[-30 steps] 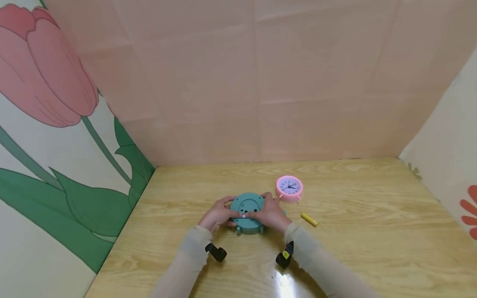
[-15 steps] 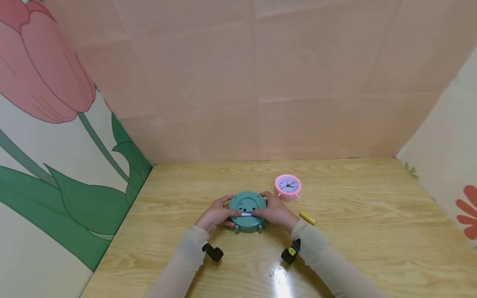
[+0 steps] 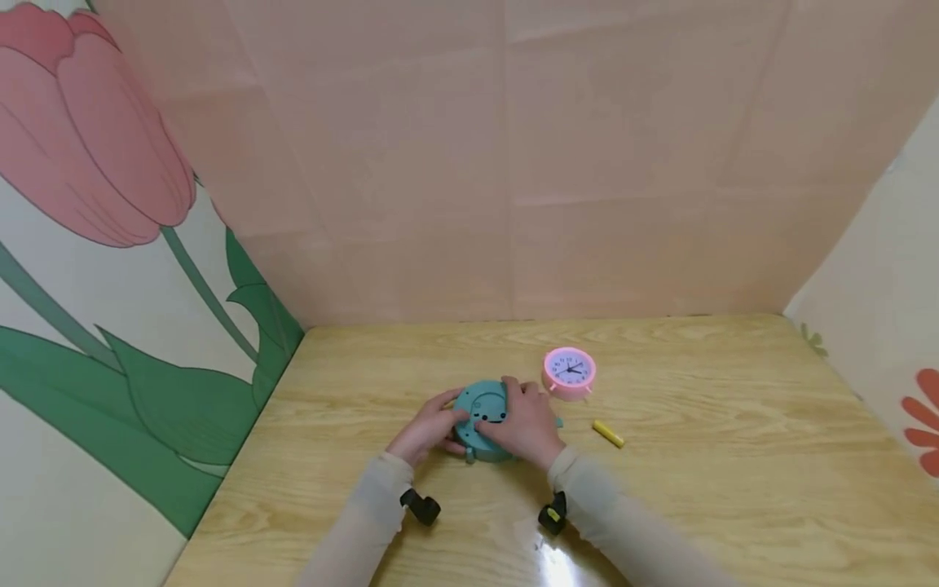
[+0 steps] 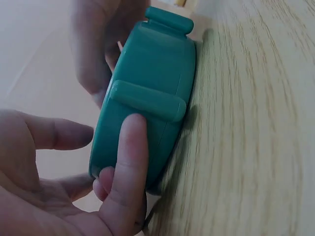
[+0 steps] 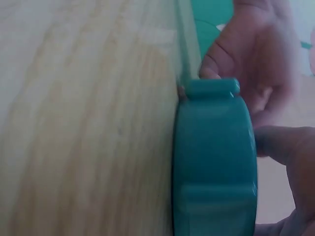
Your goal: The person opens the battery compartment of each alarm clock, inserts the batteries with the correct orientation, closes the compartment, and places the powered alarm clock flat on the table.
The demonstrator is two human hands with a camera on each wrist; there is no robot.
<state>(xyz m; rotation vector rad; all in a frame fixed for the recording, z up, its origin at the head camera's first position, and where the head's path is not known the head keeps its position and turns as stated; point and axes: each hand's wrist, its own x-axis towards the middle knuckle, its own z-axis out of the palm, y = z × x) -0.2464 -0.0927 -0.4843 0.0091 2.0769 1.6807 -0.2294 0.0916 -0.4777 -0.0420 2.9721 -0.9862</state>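
Observation:
A round teal alarm clock (image 3: 478, 399) lies on the table with its back up, its small feet toward the person. My left hand (image 3: 429, 428) grips its left edge, thumb on the back. In the left wrist view one finger lies along the side wall of the clock (image 4: 152, 59), right by a foot. From the right, my right hand (image 3: 531, 424) holds the clock, fingers at the far rim and thumb over the back near a dark slot. This hand hides much of the clock's right half. The right wrist view shows the clock's side (image 5: 211, 142) against the tabletop.
A pink alarm clock (image 3: 569, 372) lies face up just behind and right of the right hand. Nearer the person is a small yellow cylinder (image 3: 608, 434). The wooden table (image 3: 734, 456) meets a covered wall (image 3: 506, 204) at the back.
The right thumb has moved left across the clock's back, and the hand has turned further over it. A white cylinder seen in the slot half a second ago no longer shows.

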